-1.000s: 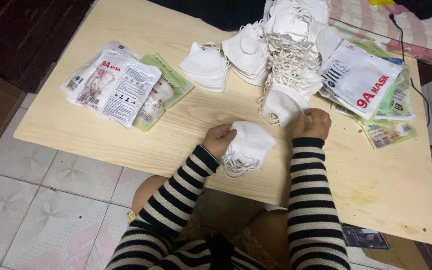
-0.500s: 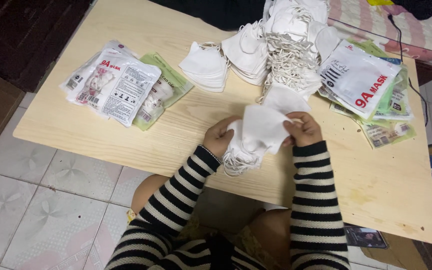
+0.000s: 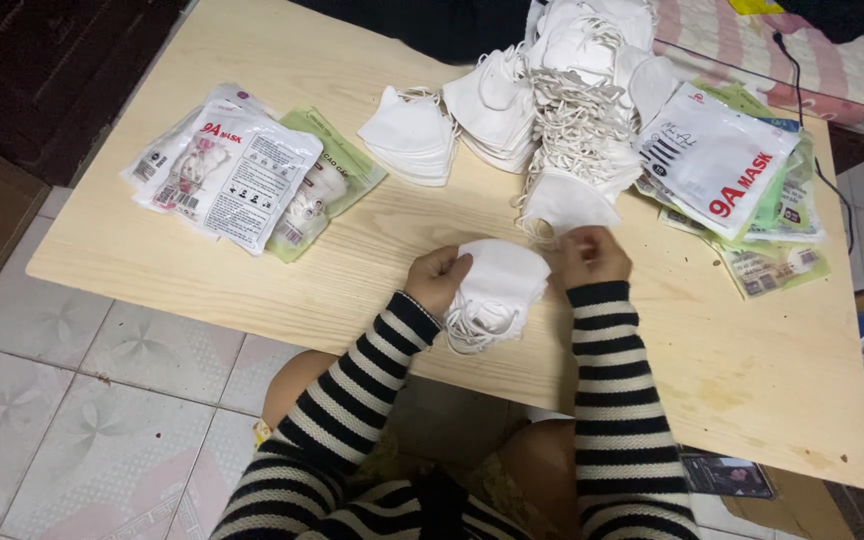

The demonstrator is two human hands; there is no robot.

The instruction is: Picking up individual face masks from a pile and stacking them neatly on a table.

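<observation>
My left hand point(image 3: 437, 279) and my right hand point(image 3: 589, 255) hold a small stack of folded white face masks point(image 3: 497, 285) between them, just above the near half of the light wooden table point(image 3: 252, 250). Loose ear loops hang from the stack's underside. Right behind my hands, the front masks of a big heap of white masks point(image 3: 577, 120) lie on the table. Both arms wear black-and-white striped sleeves.
Filled mask packets point(image 3: 237, 170) lie in a pile at the table's left. Flat printed bags point(image 3: 722, 165) are stacked at the right. Two smaller mask stacks point(image 3: 412, 135) sit at the back centre. Tiled floor lies left; a box and clutter stand beyond the right edge.
My right hand picked a mask from the front of the heap, brought it to the stack in my left hand, and now both hands press the stack together lower down.
</observation>
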